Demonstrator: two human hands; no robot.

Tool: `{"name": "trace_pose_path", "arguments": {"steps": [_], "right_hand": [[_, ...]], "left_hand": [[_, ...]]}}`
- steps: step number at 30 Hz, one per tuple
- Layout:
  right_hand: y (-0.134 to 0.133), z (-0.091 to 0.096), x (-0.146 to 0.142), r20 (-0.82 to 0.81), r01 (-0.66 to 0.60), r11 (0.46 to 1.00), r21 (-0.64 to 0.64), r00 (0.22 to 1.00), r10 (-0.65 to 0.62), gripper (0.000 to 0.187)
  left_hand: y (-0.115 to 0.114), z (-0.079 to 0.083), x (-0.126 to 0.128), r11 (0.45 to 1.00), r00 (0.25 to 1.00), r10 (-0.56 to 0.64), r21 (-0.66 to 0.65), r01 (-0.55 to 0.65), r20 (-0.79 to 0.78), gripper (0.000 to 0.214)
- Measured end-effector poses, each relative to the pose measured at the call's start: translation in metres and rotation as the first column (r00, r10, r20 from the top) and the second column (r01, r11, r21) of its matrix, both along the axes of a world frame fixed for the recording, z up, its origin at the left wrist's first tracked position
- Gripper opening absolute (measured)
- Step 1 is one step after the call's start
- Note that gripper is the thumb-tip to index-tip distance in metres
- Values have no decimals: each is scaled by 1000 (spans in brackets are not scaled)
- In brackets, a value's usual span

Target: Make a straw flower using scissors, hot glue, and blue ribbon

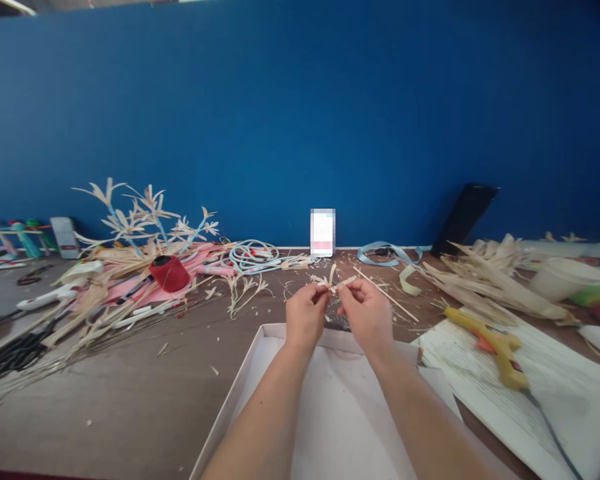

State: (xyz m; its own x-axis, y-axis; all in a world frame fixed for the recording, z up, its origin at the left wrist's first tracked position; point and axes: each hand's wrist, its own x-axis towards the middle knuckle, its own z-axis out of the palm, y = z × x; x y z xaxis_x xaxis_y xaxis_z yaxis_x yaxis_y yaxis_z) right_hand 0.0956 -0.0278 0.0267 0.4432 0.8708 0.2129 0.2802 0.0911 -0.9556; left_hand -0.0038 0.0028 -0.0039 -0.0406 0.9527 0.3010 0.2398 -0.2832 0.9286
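My left hand (306, 316) and my right hand (366, 312) are raised together above the far edge of a shallow white box lid (240, 393). Both pinch a small pale straw flower (333, 280) made of thin dried-leaf strips, its petals sticking up between my fingertips. The left fingers grip its left side, the right fingers its right side and a strip pointing right. My forearms reach in over the box.
A yellow glue gun (485, 337) lies on printed paper at the right, near a heap of dried husks (485, 280). Left are a red thread spool (170, 272), black scissors (15, 350), finished straw flowers (140, 217) and coiled cable (247, 255). A blue wall stands behind.
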Motion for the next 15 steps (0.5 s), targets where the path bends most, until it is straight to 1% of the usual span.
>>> {"name": "trace_pose_path", "arguments": {"steps": [7, 15], "right_hand": [[0, -2, 2, -28, -15, 1000, -16, 999, 15, 29], [-3, -1, 3, -60, -35, 999, -18, 998, 34, 27]], "left_hand": [[1, -3, -1, 998, 993, 25, 62, -18, -115, 12], [-3, 0, -4, 990, 979, 59, 141, -31, -197, 14]]}}
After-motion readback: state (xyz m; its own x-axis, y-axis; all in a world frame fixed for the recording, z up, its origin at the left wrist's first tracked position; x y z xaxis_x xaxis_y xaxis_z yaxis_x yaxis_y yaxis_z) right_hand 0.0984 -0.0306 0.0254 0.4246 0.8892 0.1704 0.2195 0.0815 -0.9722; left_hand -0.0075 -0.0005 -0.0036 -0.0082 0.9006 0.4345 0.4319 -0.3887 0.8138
